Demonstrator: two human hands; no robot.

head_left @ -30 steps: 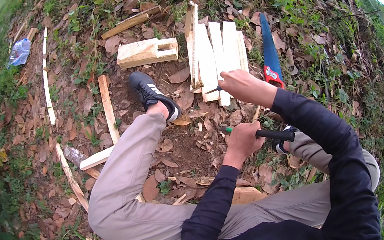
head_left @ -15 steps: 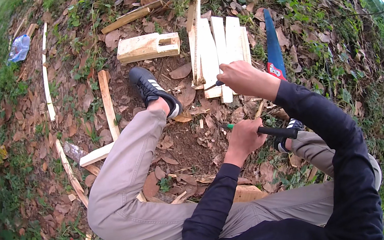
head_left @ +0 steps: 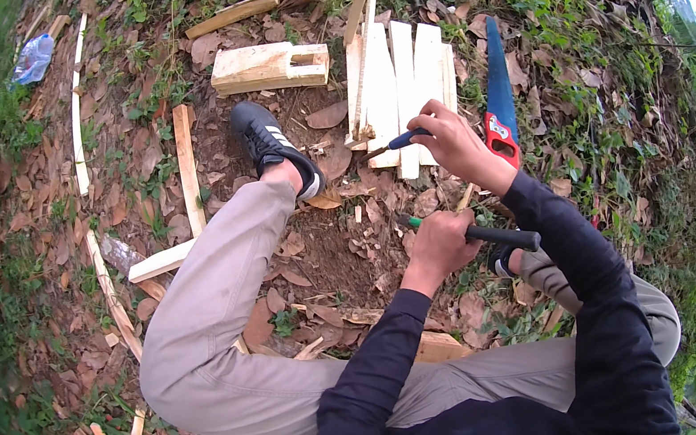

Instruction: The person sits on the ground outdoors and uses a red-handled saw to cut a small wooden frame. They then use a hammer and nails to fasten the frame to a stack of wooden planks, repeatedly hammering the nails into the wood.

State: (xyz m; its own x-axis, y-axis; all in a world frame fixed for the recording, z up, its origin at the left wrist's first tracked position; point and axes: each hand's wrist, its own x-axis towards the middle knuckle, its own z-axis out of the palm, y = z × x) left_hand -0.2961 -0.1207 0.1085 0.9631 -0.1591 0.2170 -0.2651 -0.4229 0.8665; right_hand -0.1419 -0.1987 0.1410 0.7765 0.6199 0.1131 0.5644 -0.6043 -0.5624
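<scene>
My right hand (head_left: 449, 141) pinches the blue handle of a chisel (head_left: 405, 139). Its dark blade points left, over the near ends of a row of pale wooden boards (head_left: 406, 87); whether it touches them I cannot tell. Closer to me, my left hand (head_left: 439, 244) is wrapped round a tool with a black grip (head_left: 504, 237) sticking out to the right and a bit of green showing on the left, its head hidden or too small to make out. Right of the boards lies a handsaw (head_left: 499, 96) with a blue blade and red handle.
A thick wooden block with a slot (head_left: 270, 67) lies beyond my left shoe (head_left: 270, 146). Sticks (head_left: 189, 169) and long strips (head_left: 84, 104) are scattered leftward, with a clear plastic bag (head_left: 34, 59) at the far left. Dry leaves and grass cover the sloping ground.
My right hand has turned and shifted slightly right, so more of the chisel's blue handle shows. The left hand keeps its hold, nearly still. The view has shifted a little.
</scene>
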